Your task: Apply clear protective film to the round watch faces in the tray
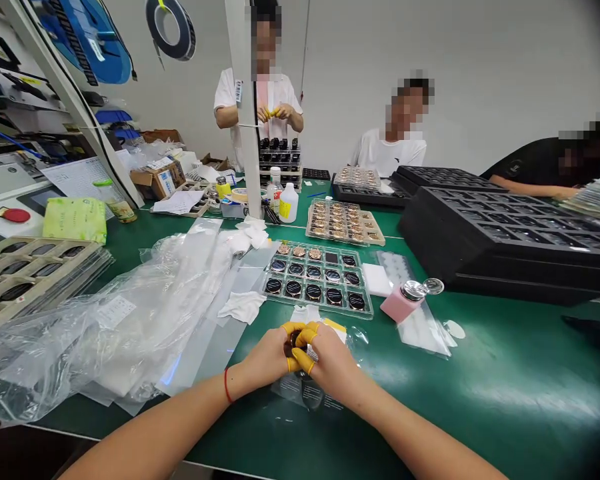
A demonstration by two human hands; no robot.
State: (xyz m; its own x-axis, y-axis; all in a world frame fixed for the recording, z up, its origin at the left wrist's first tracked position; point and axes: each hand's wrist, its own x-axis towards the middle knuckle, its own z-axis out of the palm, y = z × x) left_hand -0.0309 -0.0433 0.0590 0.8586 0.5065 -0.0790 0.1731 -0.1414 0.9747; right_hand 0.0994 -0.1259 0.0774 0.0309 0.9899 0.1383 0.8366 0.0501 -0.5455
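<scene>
Both my hands meet over the front of the green table, with yellow covers on several fingertips. Pinched between them is a small dark round part (294, 341), partly hidden by the fingers. My left hand (270, 353) closes on it from the left, a red string round the wrist. From the right, my right hand (330, 357) grips the same part. Just beyond the hands lies a clear tray (317, 281) of round watch-like pieces, mostly black-faced, a few rose-gold. Beneath the hands a clear plastic film (305, 393) with printed text lies on the table.
Plastic bags (130, 327) cover the left side beside a beige tray (45, 250). A pink bottle (403, 303) stands right of the clear tray. Large black trays (505, 247) are stacked at right. A white post (253, 107) rises behind. Three people are across the table.
</scene>
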